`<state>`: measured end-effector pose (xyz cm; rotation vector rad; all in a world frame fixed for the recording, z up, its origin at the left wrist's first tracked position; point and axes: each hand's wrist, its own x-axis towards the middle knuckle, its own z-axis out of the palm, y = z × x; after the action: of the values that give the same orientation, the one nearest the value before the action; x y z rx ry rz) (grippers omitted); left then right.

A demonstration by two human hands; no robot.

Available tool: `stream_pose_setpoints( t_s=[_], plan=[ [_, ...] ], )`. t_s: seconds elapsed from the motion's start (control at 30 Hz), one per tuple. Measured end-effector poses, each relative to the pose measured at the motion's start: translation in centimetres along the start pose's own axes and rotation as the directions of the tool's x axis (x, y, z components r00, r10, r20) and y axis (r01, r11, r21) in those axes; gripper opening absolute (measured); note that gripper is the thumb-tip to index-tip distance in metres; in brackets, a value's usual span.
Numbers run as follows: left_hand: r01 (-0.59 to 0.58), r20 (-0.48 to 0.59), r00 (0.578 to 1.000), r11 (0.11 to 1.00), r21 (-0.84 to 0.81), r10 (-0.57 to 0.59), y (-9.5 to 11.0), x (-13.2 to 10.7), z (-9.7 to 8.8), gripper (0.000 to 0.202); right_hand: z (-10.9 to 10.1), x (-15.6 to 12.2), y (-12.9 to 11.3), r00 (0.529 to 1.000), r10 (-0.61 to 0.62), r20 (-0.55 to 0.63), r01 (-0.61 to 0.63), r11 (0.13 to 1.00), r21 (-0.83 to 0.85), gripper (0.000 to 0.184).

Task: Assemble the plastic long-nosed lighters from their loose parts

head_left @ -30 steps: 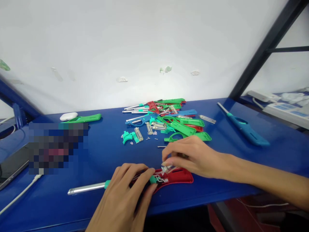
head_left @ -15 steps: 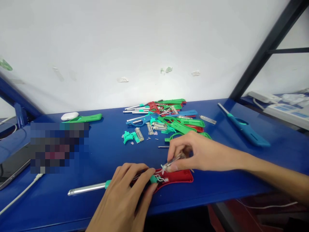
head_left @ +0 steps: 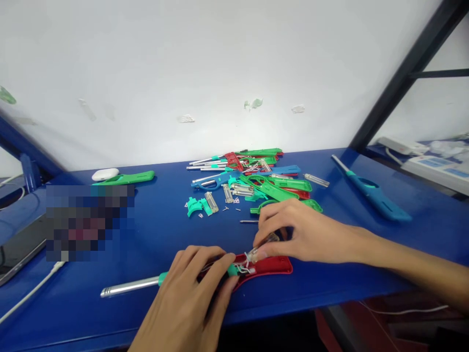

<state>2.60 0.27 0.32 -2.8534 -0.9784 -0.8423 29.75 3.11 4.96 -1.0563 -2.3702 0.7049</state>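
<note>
A red lighter shell [head_left: 275, 266] lies on the blue table near its front edge, its inner side facing up, with white wires and a teal part [head_left: 232, 270] inside. A silver metal tube [head_left: 130, 286] sticks out of it to the left. My left hand [head_left: 190, 288] is closed over the shell's left part, thumb and fingers gripping it. Between the thumb and fingers of my right hand [head_left: 293, 232] is a clear fuel tank [head_left: 255, 254], tilted just above the wires; the fingers hide much of it. Whether it touches the shell, I cannot tell.
Behind my hands lie lighter shells [head_left: 278, 188], loose clear tanks [head_left: 316, 180] and teal pieces [head_left: 195, 207]. A blue lighter [head_left: 373, 193] rests at right. At left are a green lighter [head_left: 137, 177], a white case [head_left: 105, 174], and a phone [head_left: 24, 247] with a cable.
My right hand has shifted slightly, turning the clear tank a little and bringing its end closer to the wires. My left hand holds the red shell in nearly the same place.
</note>
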Motion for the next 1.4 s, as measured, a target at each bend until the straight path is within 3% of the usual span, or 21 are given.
stream_pose_setpoints(
  t_s=[0.2,0.43,0.63,0.83,1.17,1.4],
  plan=[
    [0.027,0.018,0.999,0.999,-0.017,-0.027,-0.1,-0.3,0.1,0.027,0.2,-0.5,0.0,1.000,-0.004,-0.021,0.002,0.995,-0.099,0.024],
    [0.019,-0.006,1.000,0.999,-0.032,-0.019,-0.1,-0.3,0.1,0.026,0.5,-0.8,0.1,0.993,-0.103,-0.060,0.090,0.979,-0.181,0.027],
    [0.011,0.010,1.000,1.000,-0.021,-0.010,-0.1,-0.1,0.1,0.029,0.4,-0.9,0.1,0.975,-0.222,0.009,0.217,0.940,-0.262,0.030],
    [0.027,0.027,0.999,0.999,-0.017,-0.027,-0.1,-0.3,0.1,0.029,0.1,-1.2,-0.1,0.967,-0.225,0.120,0.253,0.909,-0.333,0.023],
    [0.001,0.063,0.998,0.997,-0.083,0.004,0.0,0.2,-0.1,0.033,0.1,-1.4,0.2,0.958,-0.266,0.111,0.288,0.872,-0.396,0.028],
    [0.009,0.121,0.993,0.999,-0.049,-0.003,0.0,0.1,-0.2,0.046,0.4,-1.6,0.0,0.932,-0.346,0.110,0.352,0.790,-0.501,0.030]
  ],
)
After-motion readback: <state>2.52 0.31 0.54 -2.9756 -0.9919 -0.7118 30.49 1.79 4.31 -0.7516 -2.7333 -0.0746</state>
